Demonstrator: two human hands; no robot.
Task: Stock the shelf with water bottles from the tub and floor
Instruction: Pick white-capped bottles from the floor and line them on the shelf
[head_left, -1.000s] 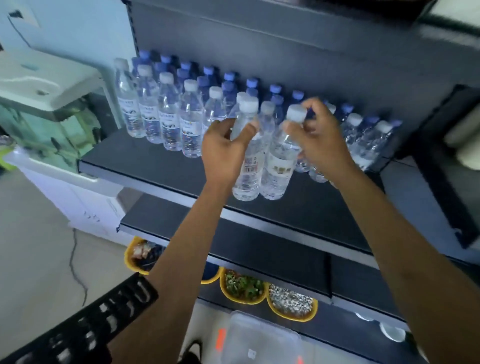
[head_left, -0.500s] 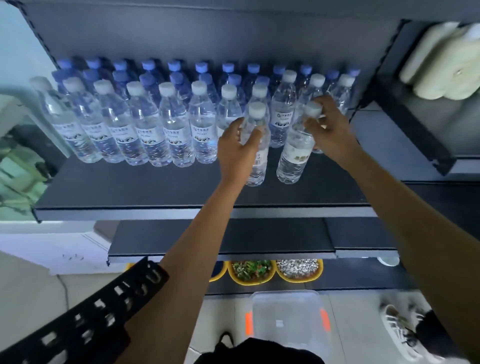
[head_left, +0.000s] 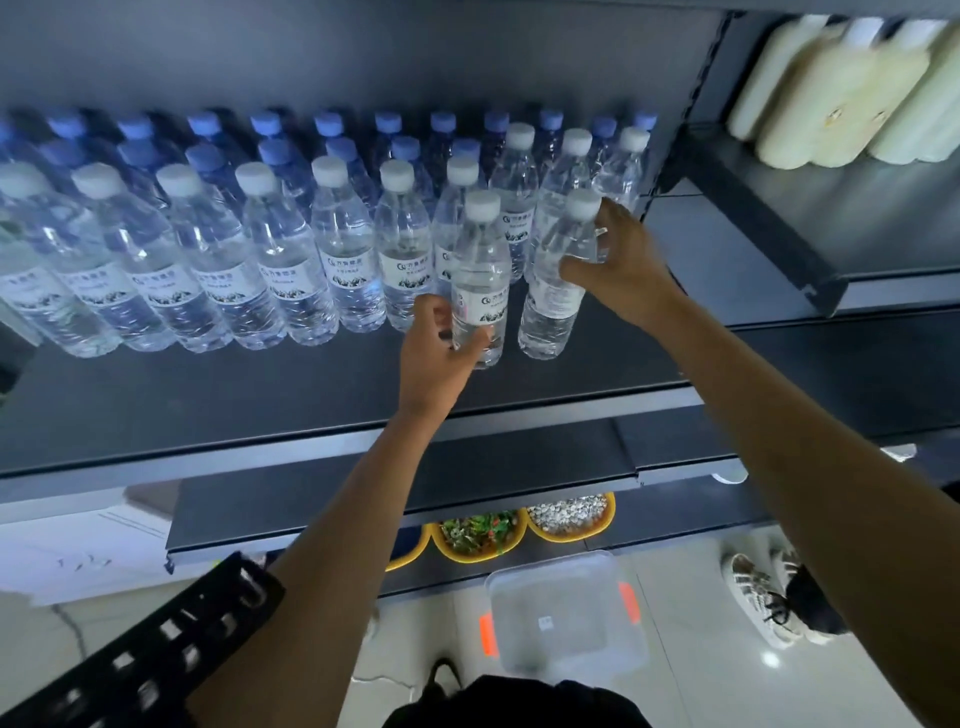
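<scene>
While both arms are reaching to the dark shelf (head_left: 208, 395), the left hand (head_left: 434, 358) is wrapping its grip around the low part of one water bottle (head_left: 480, 275), and the right hand (head_left: 621, 270) is pinching the shoulder of a second bottle (head_left: 553, 306). These two are standing in front of a row of white-capped bottles (head_left: 291, 260). One clear tub (head_left: 566, 613) is lying on the floor (head_left: 691, 675), and two yellow bowls (head_left: 569, 519) are sitting under the shelves
</scene>
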